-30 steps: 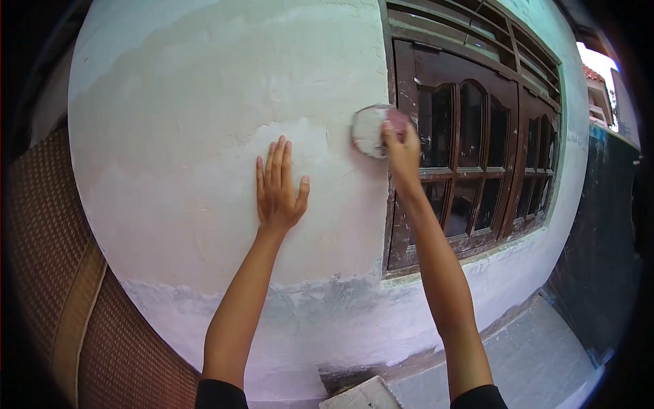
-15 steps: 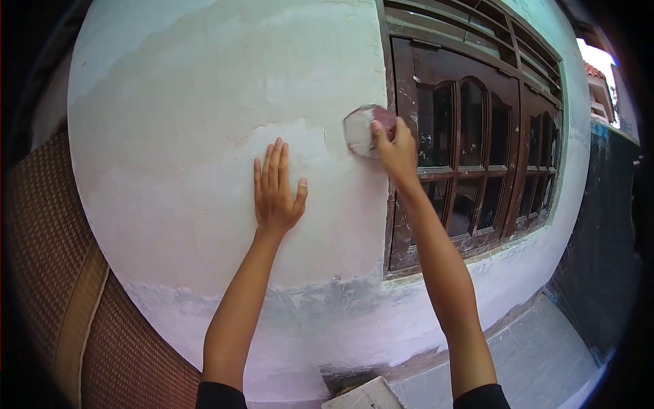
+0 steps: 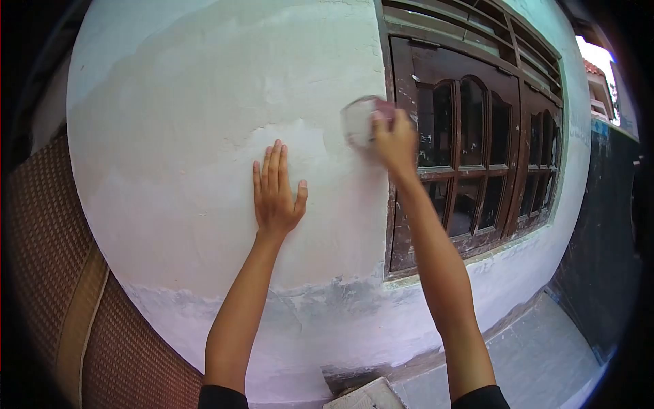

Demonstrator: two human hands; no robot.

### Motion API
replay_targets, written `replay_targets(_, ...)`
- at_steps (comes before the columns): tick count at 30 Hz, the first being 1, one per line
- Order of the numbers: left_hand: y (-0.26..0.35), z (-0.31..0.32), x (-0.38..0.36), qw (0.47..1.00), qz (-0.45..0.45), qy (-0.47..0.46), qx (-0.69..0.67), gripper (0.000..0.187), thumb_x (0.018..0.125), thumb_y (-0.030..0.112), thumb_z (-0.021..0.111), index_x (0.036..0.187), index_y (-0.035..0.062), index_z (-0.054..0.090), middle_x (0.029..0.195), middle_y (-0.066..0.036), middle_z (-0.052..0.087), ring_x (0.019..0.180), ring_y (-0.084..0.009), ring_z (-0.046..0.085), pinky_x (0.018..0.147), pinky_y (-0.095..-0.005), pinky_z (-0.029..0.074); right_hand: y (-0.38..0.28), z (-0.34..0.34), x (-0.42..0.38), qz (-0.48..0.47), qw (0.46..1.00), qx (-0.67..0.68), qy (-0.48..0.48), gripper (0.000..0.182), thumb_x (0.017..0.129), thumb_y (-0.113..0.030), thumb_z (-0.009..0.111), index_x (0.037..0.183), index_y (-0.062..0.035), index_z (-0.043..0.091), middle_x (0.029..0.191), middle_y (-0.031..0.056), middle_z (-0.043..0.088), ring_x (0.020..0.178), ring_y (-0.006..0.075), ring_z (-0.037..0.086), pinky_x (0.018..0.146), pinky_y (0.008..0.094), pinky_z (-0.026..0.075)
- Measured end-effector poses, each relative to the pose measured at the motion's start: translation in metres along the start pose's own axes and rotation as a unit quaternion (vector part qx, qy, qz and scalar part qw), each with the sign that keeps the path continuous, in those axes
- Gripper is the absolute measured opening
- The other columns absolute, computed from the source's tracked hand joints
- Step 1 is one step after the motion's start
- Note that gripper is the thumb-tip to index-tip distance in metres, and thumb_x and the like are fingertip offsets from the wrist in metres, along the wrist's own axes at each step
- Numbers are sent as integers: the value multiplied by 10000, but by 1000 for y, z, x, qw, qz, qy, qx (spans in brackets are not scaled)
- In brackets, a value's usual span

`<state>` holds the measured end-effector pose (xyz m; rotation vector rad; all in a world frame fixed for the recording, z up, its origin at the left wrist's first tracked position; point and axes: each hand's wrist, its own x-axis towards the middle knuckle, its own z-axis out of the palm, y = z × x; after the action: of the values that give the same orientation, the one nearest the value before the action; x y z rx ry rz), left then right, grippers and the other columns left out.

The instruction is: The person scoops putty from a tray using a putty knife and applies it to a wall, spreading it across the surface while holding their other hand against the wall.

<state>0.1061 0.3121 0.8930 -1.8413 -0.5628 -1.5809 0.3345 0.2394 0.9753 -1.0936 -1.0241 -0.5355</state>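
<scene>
Flat against the pale plastered wall [image 3: 163, 184], my left hand [image 3: 276, 189] has its fingers stretched out and holds nothing. It lies just below a whiter, rough-edged patch [image 3: 303, 134]. My right hand [image 3: 395, 142] is closed on a sheet of sandpaper [image 3: 360, 123], whitish on the left and dark red near the fingers. The sheet is against the wall beside the left edge of the window frame, and its outline is blurred by motion.
A brown wooden window [image 3: 477, 143] with glass panes and upper slats fills the right side. Woven brown panelling [image 3: 129, 341] stands at left. A grey ledge [image 3: 504, 361] and a pale block [image 3: 368, 395] are below. A dark panel [image 3: 599, 232] is at far right.
My right hand and the sandpaper have shifted slightly up and to the left on the wall. My left hand has stayed in nearly the same place.
</scene>
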Motion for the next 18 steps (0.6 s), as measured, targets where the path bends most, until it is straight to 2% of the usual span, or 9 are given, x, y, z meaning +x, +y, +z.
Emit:
replay_targets(1,1,0,0,1000,-5,-6,4,686,906,254,494,1520,18,297,1576,-126,321,1478,-282,263,1219,-505,153,3,-12,11,56,998,25,29,351,927,-332,631,1042,-2,601,951,231,666,932,394,636,848,473,483)
replay_targets(3,3,-1,-1,1000,-14,-13,9,684,908,252,493,1520,18,298,1578,-126,319,1478,-280,263,1219,-504,154,4,-32,15,99,973,188,91,313,930,-292,633,1026,5,606,928,221,666,843,366,658,778,467,503)
replay_targets(6,6,0,0,1000,-14,-12,8,687,906,252,497,1519,16,298,1579,-126,319,1478,-277,263,1217,-503,157,-6,-25,4,40,980,192,20,318,937,-288,629,1056,6,605,951,226,663,889,350,660,797,456,500)
replay_targets(7,4,0,0,1000,-9,-5,9,687,906,254,497,1520,17,297,1580,-125,318,1478,-276,263,1217,-502,157,-13,-15,-5,-30,993,112,14,331,935,-292,631,1065,12,609,964,223,661,908,350,656,806,453,495)
replay_targets(9,2,1,-2,1000,-2,-4,7,688,907,256,498,1520,17,297,1580,-124,317,1478,-276,264,1218,-502,157,-24,-1,-21,-63,997,-5,-45,338,934,-293,632,1087,7,612,978,225,659,933,353,652,823,449,491)
replay_targets(10,1,0,-2,1000,-1,-4,6,688,908,257,496,1520,16,295,1581,-124,316,1478,-277,264,1218,-502,157,-15,-1,-18,-60,997,-7,-44,338,934,-293,632,1087,7,612,978,225,659,933,353,652,823,449,491)
replay_targets(12,1,0,-1,1000,-2,-2,4,688,909,258,494,1521,15,294,1581,-125,316,1478,-277,265,1217,-502,158,11,-3,1,23,999,21,31,338,930,-282,637,1100,8,603,974,215,663,923,340,660,808,446,500)
replay_targets(15,2,0,-2,1000,-9,-7,9,681,914,261,485,1520,14,296,1581,-127,315,1478,-281,263,1217,-503,162,20,-31,13,148,939,296,96,305,952,-264,627,1105,-2,600,947,154,663,849,238,654,751,399,510)
replay_targets(18,4,1,-2,1000,-7,-5,14,672,917,262,480,1517,14,303,1579,-129,318,1476,-286,266,1216,-502,166,1,-24,-3,102,952,286,27,289,958,-257,623,1111,-13,602,929,150,656,821,220,640,751,389,505)
